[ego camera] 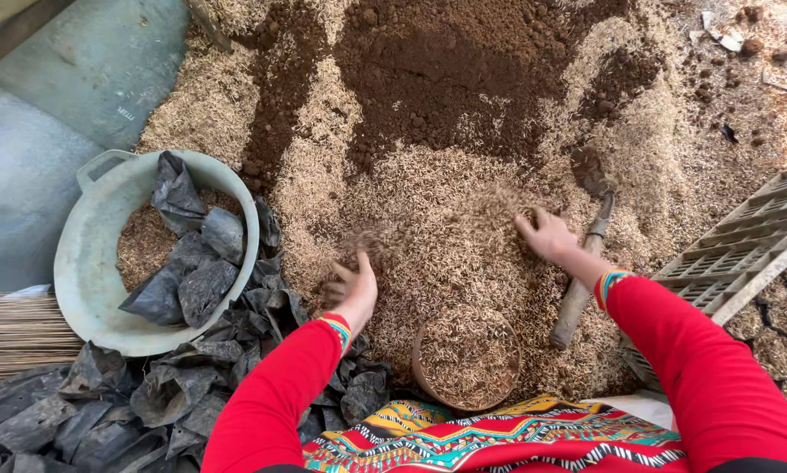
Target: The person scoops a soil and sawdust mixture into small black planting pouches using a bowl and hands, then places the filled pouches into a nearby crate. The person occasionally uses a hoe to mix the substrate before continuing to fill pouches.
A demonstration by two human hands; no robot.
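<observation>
Husk (446, 236) lies heaped between both hands, above a round pot (466, 356) filled with it. Left hand (354, 289) and right hand (547, 235) rest spread open on the heap, each grip closed on nothing.

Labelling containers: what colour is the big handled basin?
Pale green basin, seen best in the head view.

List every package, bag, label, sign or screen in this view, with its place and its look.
No labels, signs or screens show.
Black plastic bags: crumpled and empty-looking, heaped at lower left by the left hand.
More black bags: lying inside the pale green basin.
Grey plastic crate: slatted, at the right edge beyond the right hand.
</observation>
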